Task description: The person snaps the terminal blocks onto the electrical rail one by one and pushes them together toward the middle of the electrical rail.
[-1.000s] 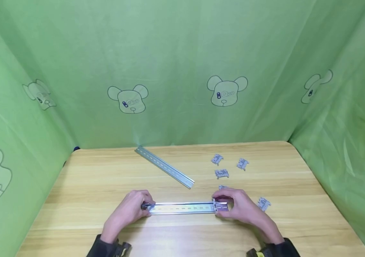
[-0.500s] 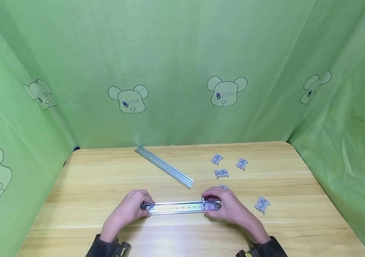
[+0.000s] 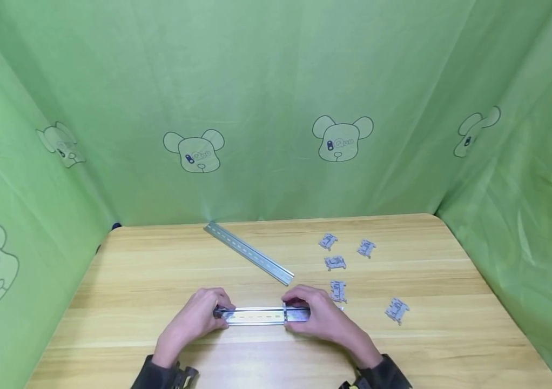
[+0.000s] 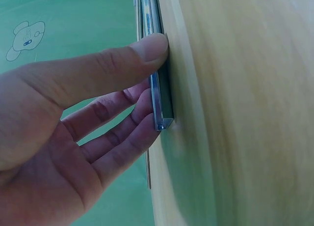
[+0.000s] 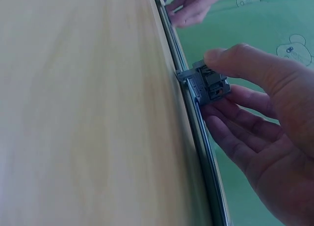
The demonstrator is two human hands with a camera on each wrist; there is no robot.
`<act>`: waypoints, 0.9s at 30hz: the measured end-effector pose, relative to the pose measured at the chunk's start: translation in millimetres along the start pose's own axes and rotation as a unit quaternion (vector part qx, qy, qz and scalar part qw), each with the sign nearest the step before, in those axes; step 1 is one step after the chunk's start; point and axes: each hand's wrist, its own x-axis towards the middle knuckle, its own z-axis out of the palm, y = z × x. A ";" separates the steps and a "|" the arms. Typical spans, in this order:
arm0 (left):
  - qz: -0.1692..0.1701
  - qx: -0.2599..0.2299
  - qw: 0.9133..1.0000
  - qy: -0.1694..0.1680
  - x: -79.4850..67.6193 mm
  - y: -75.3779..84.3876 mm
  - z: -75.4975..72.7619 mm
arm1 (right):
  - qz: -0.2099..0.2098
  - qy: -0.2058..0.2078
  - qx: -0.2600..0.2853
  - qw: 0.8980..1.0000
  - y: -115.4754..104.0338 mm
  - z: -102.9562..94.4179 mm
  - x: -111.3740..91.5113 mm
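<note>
A slotted metal DIN rail (image 3: pixel 256 317) lies crosswise near the front of the table. My left hand (image 3: pixel 200 313) pinches its left end, thumb on the near edge and fingers on the far edge, as the left wrist view shows with the rail's end (image 4: pixel 164 123). Astride the rail stands a grey terminal block (image 5: pixel 206 83). My right hand (image 3: pixel 316 313) grips this block between thumb and fingers. In the head view that hand hides the right part of the rail and most of the block.
A second DIN rail (image 3: pixel 249 253) lies slanted behind the first. Several loose grey terminal blocks lie to the right, among them one (image 3: pixel 338 291) just behind my right hand and one (image 3: pixel 397 310) farther right. A green curtain (image 3: pixel 266 108) surrounds the wooden table (image 3: pixel 135 259).
My right hand has slid left along the rail with the terminal block, from near the right end to about the middle. My left hand has stayed at the left end.
</note>
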 end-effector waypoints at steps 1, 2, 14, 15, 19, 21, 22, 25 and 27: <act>0.001 0.001 1.000 0.001 0.1 -0.3 0.4 | -0.002 0.000 0.000 1.000 -0.9 1.7 1.2; 0.002 0.001 1.000 0.001 0.2 -0.5 0.6 | -0.003 0.000 0.002 1.000 -1.8 3.2 2.5; -0.005 0.000 1.000 -0.006 0.8 -1.0 0.9 | -0.005 -0.016 0.009 1.000 -15.4 20.1 18.1; -0.006 0.000 1.000 -0.006 0.7 -0.6 0.7 | -0.009 -0.016 0.012 1.000 -16.3 21.5 19.6; -0.005 0.000 1.000 -0.004 0.2 -0.3 0.7 | -0.020 -0.010 0.020 1.000 -19.0 25.4 22.9; -0.007 0.000 1.000 -0.003 -0.1 -0.4 0.7 | -0.023 -0.007 0.022 0.999 -19.8 26.9 23.5; -0.006 0.000 1.000 -0.003 0.0 -0.3 0.9 | -0.022 -0.007 0.023 0.999 -20.1 27.5 23.2; -0.007 -0.001 1.000 -0.001 0.3 0.5 1.4 | -0.014 -0.009 0.026 1.000 -19.9 29.5 22.9; -0.008 -0.002 1.000 -0.002 0.1 1.1 1.9 | -0.007 -0.012 0.026 1.000 -19.9 30.3 22.4</act>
